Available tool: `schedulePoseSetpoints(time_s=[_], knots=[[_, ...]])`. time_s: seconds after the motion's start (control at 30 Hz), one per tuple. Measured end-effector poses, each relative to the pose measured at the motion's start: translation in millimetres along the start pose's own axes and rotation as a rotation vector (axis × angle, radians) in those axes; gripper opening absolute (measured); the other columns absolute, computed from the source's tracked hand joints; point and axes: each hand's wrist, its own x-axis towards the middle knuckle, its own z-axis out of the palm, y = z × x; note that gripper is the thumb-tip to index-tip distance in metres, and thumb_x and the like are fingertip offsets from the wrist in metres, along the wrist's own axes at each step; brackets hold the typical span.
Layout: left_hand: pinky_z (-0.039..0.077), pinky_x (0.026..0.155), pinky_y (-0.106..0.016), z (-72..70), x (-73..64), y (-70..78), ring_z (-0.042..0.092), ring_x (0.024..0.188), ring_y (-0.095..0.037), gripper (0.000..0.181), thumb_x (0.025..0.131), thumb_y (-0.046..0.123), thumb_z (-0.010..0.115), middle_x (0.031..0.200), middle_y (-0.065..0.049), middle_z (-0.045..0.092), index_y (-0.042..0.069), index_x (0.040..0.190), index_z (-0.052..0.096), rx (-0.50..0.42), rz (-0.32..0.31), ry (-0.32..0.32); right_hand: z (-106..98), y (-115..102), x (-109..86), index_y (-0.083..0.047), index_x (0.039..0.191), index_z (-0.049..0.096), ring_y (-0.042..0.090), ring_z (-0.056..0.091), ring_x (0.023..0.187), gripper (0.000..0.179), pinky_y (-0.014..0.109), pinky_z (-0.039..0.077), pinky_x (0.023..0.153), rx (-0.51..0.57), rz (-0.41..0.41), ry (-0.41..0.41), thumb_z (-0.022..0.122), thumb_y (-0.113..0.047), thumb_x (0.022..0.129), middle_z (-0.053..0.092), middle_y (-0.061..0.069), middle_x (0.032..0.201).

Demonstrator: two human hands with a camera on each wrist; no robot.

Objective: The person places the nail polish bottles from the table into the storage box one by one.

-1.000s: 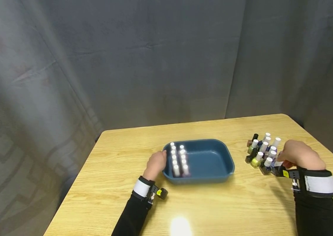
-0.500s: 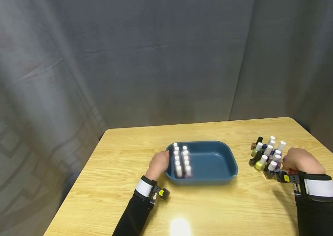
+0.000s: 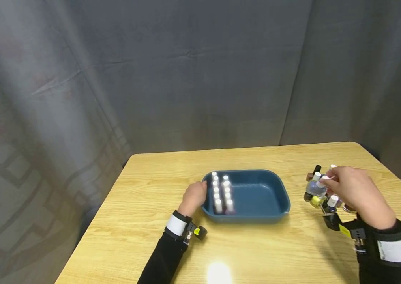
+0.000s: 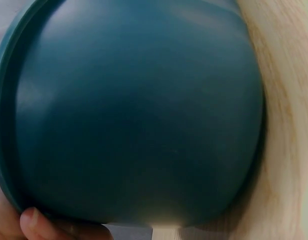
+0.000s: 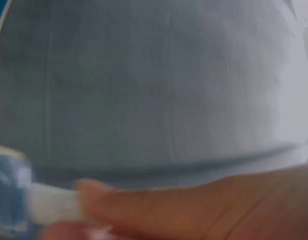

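Bottle [image 3: 315,190] at frame right, cap [image 3: 324,180] pinched by my right hand [image 3: 360,193]: I'd lift clear, my left hand [image 3: 194,195] gripping the tray [image 3: 250,218].

Right grip [image 5: 199,207] pinches the white cap [image 5: 53,204] of a blue bottle [image 5: 9,192]; grey curtain [image 5: 144,90] behind

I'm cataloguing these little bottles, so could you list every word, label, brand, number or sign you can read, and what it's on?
No text is readable in any view.
Bottle in the right hand: too blurred.
Bottles grouped at the right: any print is too small.
Bottles in the tray: too small and blurred.
Blue tray: none seen.
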Motion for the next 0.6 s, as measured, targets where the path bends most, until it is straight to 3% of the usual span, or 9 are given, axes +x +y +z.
schedulePoseSetpoints(time_s=[0.13, 0.27, 0.47, 0.6], knots=[[0.04, 0.048, -0.031, -1.3, 0.8, 0.7, 0.053, 0.063, -0.023, 0.049, 0.1, 0.033, 0.03, 0.084, -0.017, 0.062, 0.0, 0.086, 0.062, -0.004, 0.003, 0.004, 17.6, -39.9, 7.5, 0.006, 0.085, 0.062, 0.015, 0.047, 0.055, 0.018, 0.027, 0.034, 0.049, 0.037, -0.115, 0.104, 0.058, -0.011, 0.088, 0.057, 0.005, 0.062], [0.04, 0.048, -0.031, -1.1, 1.8, 0.5, 0.053, 0.063, -0.023, 0.049, 0.1, 0.034, 0.03, 0.085, -0.017, 0.063, 0.0, 0.086, 0.063, -0.004, -0.006, 0.005, 37.5, -76.4, 11.6, 0.002, 0.082, 0.063, 0.012, 0.047, 0.054, 0.013, 0.027, 0.036, 0.05, 0.071, -0.212, 0.118, 0.061, -0.01, 0.086, 0.057, 0.003, 0.062], [0.04, 0.049, -0.032, -0.2, 3.2, 0.5, 0.054, 0.065, -0.023, 0.049, 0.099, 0.034, 0.03, 0.089, -0.018, 0.064, 0.0, 0.087, 0.064, -0.005, -0.015, 0.006, 61.9, -109.1, 16.9, -0.003, 0.073, 0.063, 0.011, 0.048, 0.053, 0.009, 0.027, 0.041, 0.051, 0.11, -0.297, 0.079, 0.067, -0.008, 0.08, 0.059, 0.002, 0.063], [0.04, 0.048, -0.032, 0.5, 3.4, 1.2, 0.054, 0.065, -0.023, 0.05, 0.099, 0.034, 0.03, 0.089, -0.018, 0.064, 0.0, 0.087, 0.064, 0.0, -0.013, 0.001, 73.2, -117.5, 19.0, -0.006, 0.068, 0.061, 0.01, 0.049, 0.052, 0.014, 0.025, 0.041, 0.049, 0.096, -0.29, 0.031, 0.067, -0.01, 0.08, 0.059, 0.001, 0.062]])
